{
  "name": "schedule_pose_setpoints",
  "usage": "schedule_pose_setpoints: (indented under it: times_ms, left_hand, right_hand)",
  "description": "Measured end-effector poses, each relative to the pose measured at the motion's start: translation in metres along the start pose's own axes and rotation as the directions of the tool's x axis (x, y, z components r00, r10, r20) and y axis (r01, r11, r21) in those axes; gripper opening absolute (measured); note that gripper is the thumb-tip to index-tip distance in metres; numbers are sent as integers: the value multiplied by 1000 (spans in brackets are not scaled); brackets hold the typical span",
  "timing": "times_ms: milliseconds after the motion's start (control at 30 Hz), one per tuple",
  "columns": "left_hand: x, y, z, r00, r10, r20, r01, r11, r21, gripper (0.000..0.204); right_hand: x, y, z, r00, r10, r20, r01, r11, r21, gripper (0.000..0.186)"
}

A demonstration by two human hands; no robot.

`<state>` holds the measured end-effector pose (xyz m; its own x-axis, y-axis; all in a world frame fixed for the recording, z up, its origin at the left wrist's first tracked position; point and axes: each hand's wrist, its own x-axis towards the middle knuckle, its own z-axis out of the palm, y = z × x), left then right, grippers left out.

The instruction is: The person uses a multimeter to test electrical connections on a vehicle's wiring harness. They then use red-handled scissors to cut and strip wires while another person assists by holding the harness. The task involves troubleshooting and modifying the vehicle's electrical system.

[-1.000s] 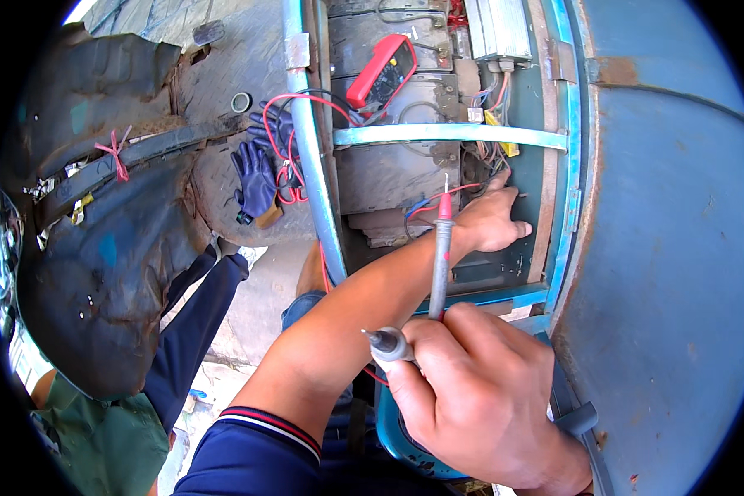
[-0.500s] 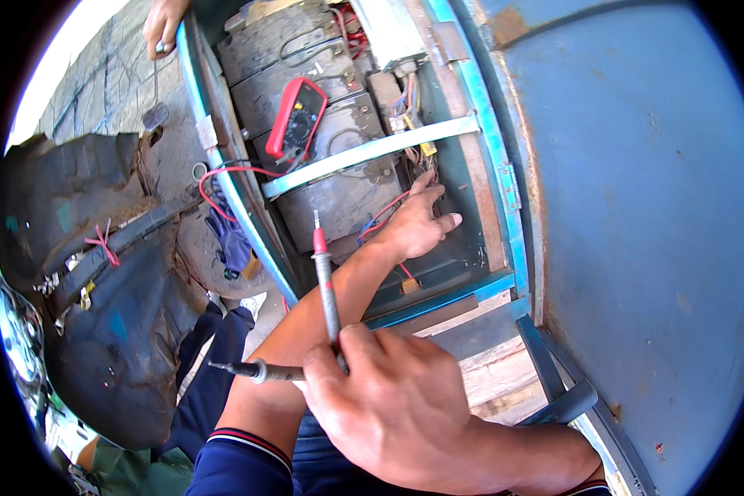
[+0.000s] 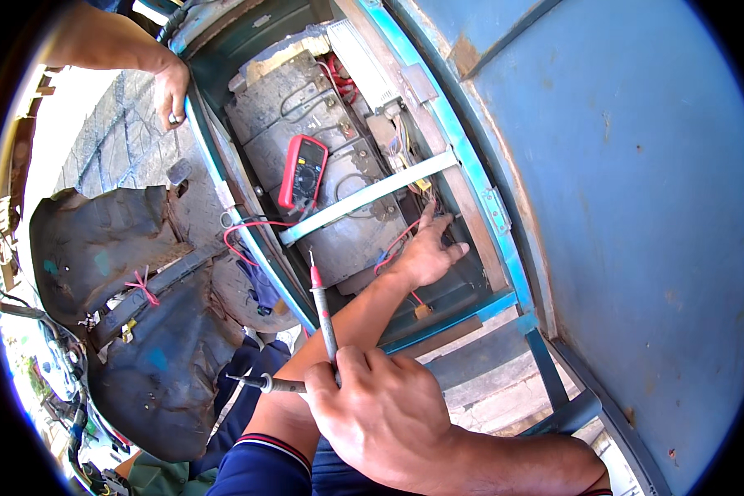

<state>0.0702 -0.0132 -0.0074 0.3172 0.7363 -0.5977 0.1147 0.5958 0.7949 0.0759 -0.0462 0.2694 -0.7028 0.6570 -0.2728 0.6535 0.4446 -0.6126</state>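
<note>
My right hand (image 3: 380,409) is closed round two grey test probes. The red-collared probe (image 3: 322,306) points up and away from me, while the black-tipped probe (image 3: 264,383) points left. My left hand (image 3: 430,255) reaches into the open metal compartment with fingers apart. Its index finger is at a bundle of wires (image 3: 428,192) on the right inner side, and the thumb sticks out to the right. A red and black multimeter (image 3: 304,172) lies tilted on the dusty dark batteries (image 3: 343,236); its screen cannot be read. A red lead (image 3: 256,223) runs over the left frame edge.
A light metal crossbar (image 3: 368,197) spans the teal frame (image 3: 471,165). A finned metal box (image 3: 360,62) sits at the compartment's right. A large blue panel (image 3: 628,207) rises at right. Another person's hand (image 3: 172,87) rests on the far-left rim. A torn dark cover (image 3: 157,355) lies left.
The view has shifted, so the compartment and multimeter sit lower and more of the other person's arm shows. Both my hands keep nearly the same pose, the right still holding both probes.
</note>
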Motion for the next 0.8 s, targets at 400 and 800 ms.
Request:
schedule_pose_setpoints:
  times_ms: [400, 800]
  left_hand:
    - [-121, 73, -91, 995, 103, 17, -103, 941, 322, 33]
    - [-67, 83, -193, 921, -24, -389, 390, 47, 920, 65]
  right_hand:
    - [2, -1, -19, 997, -7, -82, 14, 997, 81, 23]
    - [2, -4, -23, 994, -43, -102, 53, 994, 94, 23]
